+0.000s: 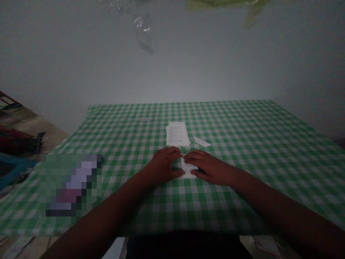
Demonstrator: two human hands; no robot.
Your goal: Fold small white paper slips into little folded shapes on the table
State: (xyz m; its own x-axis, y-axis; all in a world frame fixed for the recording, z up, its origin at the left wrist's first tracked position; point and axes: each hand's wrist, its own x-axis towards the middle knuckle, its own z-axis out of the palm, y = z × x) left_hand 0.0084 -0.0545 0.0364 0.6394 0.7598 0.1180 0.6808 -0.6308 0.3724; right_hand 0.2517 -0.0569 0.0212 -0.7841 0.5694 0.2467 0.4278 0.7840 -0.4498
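A small white printed paper lies on the green-and-white checked tablecloth near the table's middle. My left hand lies flat on its left part, fingers stretched toward the right. Pressing on its right part is my right hand, fingers together and pointing left. The fingertips of the two hands nearly meet over the paper. Most of the paper is hidden under the hands. Just beyond it lies a stack of white printed sheets. A narrow paper strip rests to the right of the stack.
A blurred-out object lies on the cloth at the front left. A pale wall rises behind the table's far edge. Dark clutter sits beyond the table's left side. Papers lie on the floor below the front edge.
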